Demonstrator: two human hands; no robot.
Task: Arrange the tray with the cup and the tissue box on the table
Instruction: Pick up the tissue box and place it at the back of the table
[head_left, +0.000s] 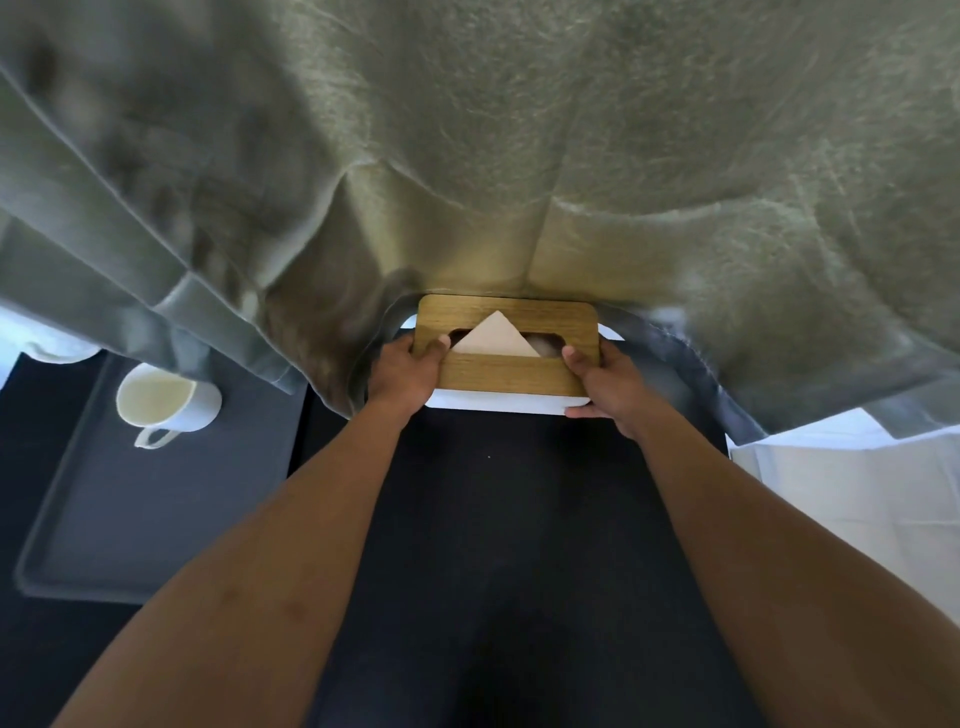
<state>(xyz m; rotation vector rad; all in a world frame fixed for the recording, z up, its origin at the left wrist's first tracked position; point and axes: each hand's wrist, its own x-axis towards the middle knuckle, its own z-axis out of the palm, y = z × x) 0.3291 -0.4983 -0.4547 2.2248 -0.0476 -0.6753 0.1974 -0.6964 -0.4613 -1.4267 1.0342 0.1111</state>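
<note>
Together we hold the tissue box (506, 371) at the far edge of the dark worktop (519, 519), against the curtain (519, 156). Our left hand (408, 371) clasps its left end and our right hand (602, 384) its right end, fingers (584, 413) wrapped around the sides. At the left edge, the cup (161, 402) stands in the tray (156, 519).

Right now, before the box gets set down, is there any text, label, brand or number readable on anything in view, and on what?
None: no text, label, brand or number can be read in this view.
tissue box, held by the left hand and right hand: plain wooden lid, no print.
cup: plain white.
tray: plain dark surface.
curtain: fabric only, partly blurred.
</note>
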